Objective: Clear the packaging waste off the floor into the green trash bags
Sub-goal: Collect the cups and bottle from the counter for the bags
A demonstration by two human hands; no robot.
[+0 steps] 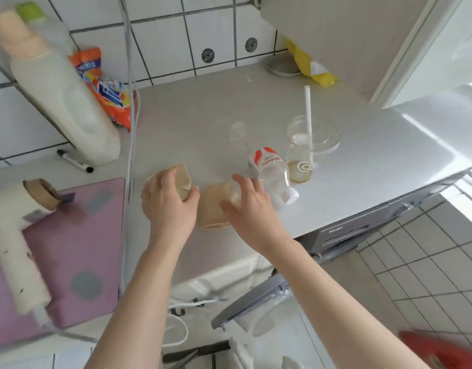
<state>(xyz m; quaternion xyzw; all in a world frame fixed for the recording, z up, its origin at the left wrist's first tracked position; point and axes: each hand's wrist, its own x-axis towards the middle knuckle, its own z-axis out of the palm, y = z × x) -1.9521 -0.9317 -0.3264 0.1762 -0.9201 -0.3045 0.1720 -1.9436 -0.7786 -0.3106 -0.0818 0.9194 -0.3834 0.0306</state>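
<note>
Head view: left hand (168,201) grips beige cup (182,179); right hand (249,202) spread; labels blurred.

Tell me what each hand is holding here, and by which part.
The left hand grips a tan cup round its side. The right hand reaches over a second tan cup, fingers spread; it holds nothing.

Both bare forearms reach forward and up from the bottom edge, converging toward the centre. Left hand (168,201) back up, fingers curled round a tan cup (182,179), thumb at its near rim. Right hand (246,202) just beside it, back up, fingers spread and slightly bent, resting over a second cup (212,209); blurred, grip unclear. Wrists straight, hands close but not touching
</note>
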